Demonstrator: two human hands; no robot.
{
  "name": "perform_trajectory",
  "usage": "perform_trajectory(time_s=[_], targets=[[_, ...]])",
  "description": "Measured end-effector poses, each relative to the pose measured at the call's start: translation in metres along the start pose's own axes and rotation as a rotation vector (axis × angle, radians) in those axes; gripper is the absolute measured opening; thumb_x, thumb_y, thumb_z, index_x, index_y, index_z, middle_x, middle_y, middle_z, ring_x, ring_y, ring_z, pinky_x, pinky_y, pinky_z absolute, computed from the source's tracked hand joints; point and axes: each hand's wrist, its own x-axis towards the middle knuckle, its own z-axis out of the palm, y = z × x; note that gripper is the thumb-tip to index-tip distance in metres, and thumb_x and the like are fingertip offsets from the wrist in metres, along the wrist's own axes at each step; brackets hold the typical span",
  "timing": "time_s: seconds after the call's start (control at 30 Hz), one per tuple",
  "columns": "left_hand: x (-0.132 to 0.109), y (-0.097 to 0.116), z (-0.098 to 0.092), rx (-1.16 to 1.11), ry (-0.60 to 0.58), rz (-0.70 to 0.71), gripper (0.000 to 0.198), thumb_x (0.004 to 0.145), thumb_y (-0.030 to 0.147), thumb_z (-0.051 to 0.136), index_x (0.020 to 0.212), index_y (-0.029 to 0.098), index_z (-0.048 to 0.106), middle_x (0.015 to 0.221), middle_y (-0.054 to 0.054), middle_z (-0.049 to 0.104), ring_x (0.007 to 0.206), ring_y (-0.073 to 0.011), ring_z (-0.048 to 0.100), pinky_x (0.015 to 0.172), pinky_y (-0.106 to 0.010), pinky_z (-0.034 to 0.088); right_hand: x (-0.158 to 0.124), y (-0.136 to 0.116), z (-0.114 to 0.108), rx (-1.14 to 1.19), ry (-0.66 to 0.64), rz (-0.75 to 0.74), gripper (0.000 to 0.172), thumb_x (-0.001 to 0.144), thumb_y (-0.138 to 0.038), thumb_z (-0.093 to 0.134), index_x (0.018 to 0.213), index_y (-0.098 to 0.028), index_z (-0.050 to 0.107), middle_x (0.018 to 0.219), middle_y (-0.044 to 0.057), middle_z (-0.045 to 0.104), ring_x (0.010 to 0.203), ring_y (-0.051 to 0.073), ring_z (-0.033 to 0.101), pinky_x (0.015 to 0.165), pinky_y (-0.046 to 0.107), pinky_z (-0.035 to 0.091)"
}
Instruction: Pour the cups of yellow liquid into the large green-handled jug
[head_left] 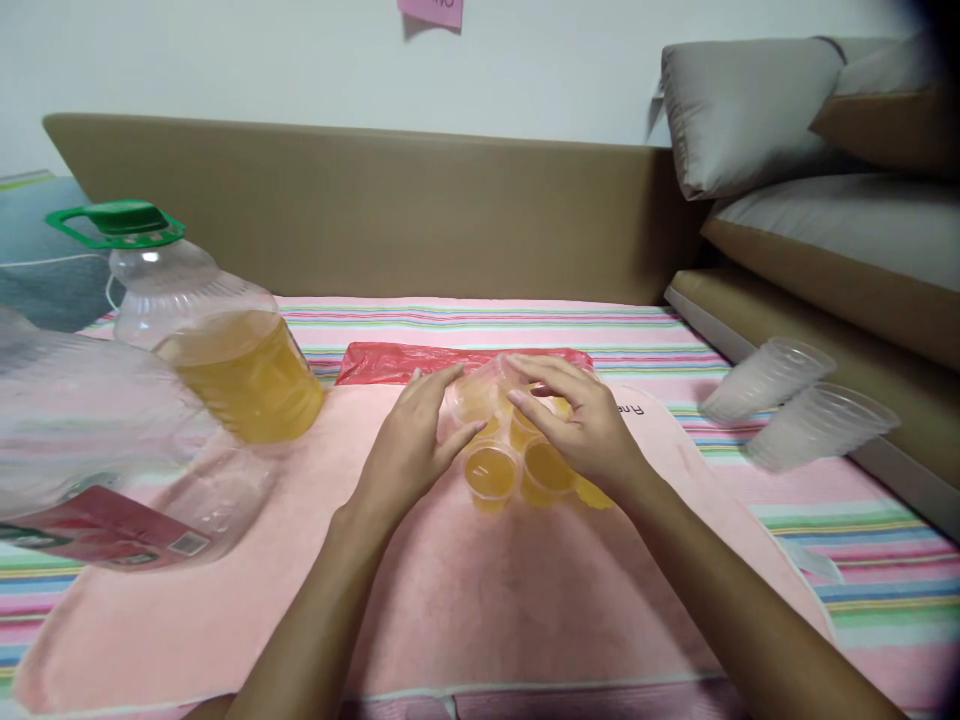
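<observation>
As left hand [416,445] and right hand [585,425] pinch a cup [478,398] above the filled cups [491,473], a nudge on the soft towel [450,600] could spill them.

The small cups [491,472] on the towel [465,600] are noted as thin, clear, glossy plastic. The towel is recorded as pink cloth, matt and softly napped. The bottle [225,360] at its left edge is found to be clear glossy plastic, its cap [120,220] green plastic. The red bag [390,362] at the far edge is judged shiny plastic film; the striped sheet [480,320], matt cloth.
</observation>
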Motion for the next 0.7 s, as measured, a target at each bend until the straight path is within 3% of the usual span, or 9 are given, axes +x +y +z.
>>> perform_trajectory(time_s=[0.7], targets=[[-0.001,-0.01,0.0,0.138,0.045,0.106,0.059,0.105,0.047,0.074,0.155,0.024,0.054,0.153,-0.016,0.072,0.142,-0.0366,0.07,0.126,-0.063,0.052,-0.005,-0.015,0.006,-0.103,-0.017,-0.003,0.047,0.103,-0.039,0.066,0.149,-0.034,0.072,0.154,0.006,0.073,0.14,0.029,0.07,0.12,0.056,0.058]])
